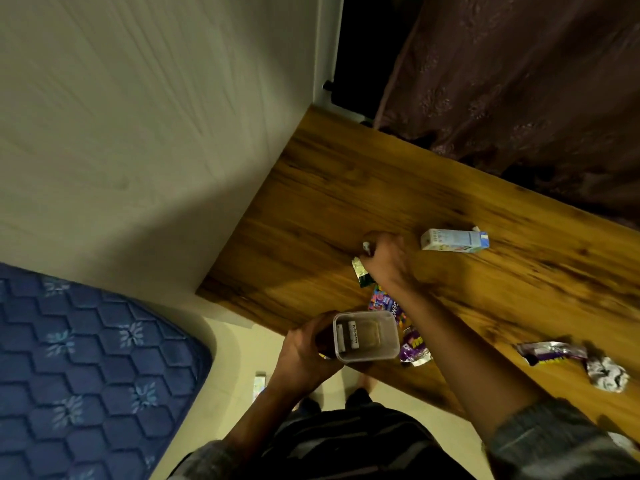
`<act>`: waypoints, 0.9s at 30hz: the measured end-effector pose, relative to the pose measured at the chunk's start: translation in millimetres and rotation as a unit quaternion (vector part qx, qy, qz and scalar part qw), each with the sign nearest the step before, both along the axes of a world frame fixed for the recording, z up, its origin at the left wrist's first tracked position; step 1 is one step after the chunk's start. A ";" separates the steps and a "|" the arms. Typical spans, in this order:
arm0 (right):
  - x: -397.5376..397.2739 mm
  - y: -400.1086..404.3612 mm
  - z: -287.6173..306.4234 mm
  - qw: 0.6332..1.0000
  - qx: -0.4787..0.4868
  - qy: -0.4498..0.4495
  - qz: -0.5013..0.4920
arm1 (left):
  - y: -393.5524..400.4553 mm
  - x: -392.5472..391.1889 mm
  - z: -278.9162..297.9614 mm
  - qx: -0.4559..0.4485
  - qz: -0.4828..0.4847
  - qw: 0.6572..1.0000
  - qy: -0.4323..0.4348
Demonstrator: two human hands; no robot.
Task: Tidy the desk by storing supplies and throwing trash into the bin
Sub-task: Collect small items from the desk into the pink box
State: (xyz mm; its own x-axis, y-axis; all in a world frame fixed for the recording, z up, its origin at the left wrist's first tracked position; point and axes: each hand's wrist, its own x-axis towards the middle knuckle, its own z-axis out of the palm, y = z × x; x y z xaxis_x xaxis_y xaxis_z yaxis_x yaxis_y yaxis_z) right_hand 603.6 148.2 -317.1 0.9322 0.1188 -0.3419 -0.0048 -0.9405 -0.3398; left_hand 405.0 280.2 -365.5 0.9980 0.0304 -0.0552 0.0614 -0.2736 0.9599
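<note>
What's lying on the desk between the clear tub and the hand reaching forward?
In the head view, a colourful Gems candy packet lies between the clear plastic container and the right hand, on the wooden desk.

Warm brown wood-grain tabletop [346, 188]. Navy quilted mattress [86, 358], pale blue flower motifs, lower left. Dusty mauve embroidered curtain [519, 71], upper right. White-and-blue carton [453, 240]. Purple-and-silver wrappers [550, 353], lower right. Multicoloured candy packet [382, 299]. Translucent grey container [365, 336].
</note>
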 end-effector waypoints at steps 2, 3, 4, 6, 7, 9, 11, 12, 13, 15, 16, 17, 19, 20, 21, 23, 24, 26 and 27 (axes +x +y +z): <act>-9.9 -5.3 12.1 0.998 0.060 -0.019 -0.018 | 0.3 -0.6 -1.0 0.001 0.001 1.000 0.001; -18.3 -8.4 20.7 0.995 0.090 -0.033 -0.020 | 0.4 -0.8 -1.3 0.003 0.001 1.000 0.001; -29.3 -11.5 31.6 0.991 0.121 -0.046 -0.020 | 0.7 -0.7 -1.6 0.007 0.002 1.000 0.000; -57.4 -17.4 56.7 0.982 0.176 -0.058 -0.021 | 0.5 -1.1 -2.3 0.009 0.006 1.000 0.004; -72.6 -20.4 67.9 0.980 0.193 -0.050 -0.022 | 0.5 -1.1 -2.4 0.008 0.006 1.000 0.004; -102.4 -23.6 85.8 0.980 0.195 -0.019 -0.026 | 1.1 -0.8 -3.0 0.016 0.001 1.000 -0.001; -127.1 -25.6 89.0 0.982 0.186 -0.003 -0.029 | 2.1 0.3 -5.0 0.026 -0.002 1.000 -0.005; -136.3 -25.4 86.3 0.982 0.185 -0.001 -0.032 | 3.0 0.8 -5.8 0.029 -0.002 1.000 -0.003; -143.4 -25.4 82.1 0.985 0.172 0.003 -0.032 | 3.4 1.6 -5.7 0.030 -0.003 1.000 0.001; -152.1 -22.8 73.0 0.990 0.139 0.020 -0.015 | 3.5 2.4 -6.4 0.036 -0.009 0.999 0.000; -153.0 -21.4 68.1 0.992 0.127 0.025 -0.008 | 3.4 2.4 -6.5 0.041 -0.013 0.999 -0.004; -151.8 -20.0 62.2 0.993 0.114 0.025 -0.002 | 3.4 1.9 -7.0 0.046 -0.012 0.999 -0.007; -147.4 -16.3 49.1 0.996 0.084 0.013 0.008 | 3.5 1.9 -7.2 0.051 -0.009 0.999 -0.006; -145.1 -14.7 41.2 0.998 0.067 0.004 0.015 | 2.8 2.4 -7.1 0.051 -0.008 0.999 -0.006; -143.3 -12.7 33.0 0.998 0.051 0.001 0.021 | 2.6 2.5 -7.1 0.050 -0.008 0.999 -0.007; -142.0 -9.0 21.8 0.999 0.028 -0.006 0.029 | 2.5 2.9 -6.0 0.046 -0.009 0.999 -0.007; -142.6 -8.2 18.4 0.999 0.024 -0.008 0.032 | 2.7 2.8 -5.9 0.046 -0.009 0.999 -0.006; -144.5 -7.7 15.4 0.999 0.027 -0.009 0.043 | 4.0 2.0 -5.0 0.053 -0.010 0.999 -0.006; -144.8 -8.3 16.0 0.999 0.033 -0.004 0.043 | 4.2 2.0 -4.5 0.057 -0.010 0.998 -0.006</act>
State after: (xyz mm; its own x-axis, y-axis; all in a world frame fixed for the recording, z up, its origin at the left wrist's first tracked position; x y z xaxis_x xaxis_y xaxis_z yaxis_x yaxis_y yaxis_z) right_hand 458.8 139.9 -301.1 0.9204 0.2208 -0.3227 0.0787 -0.9131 -0.4001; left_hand 406.9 284.4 -370.0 0.9991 0.0155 -0.0407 0.0435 -0.3829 0.9227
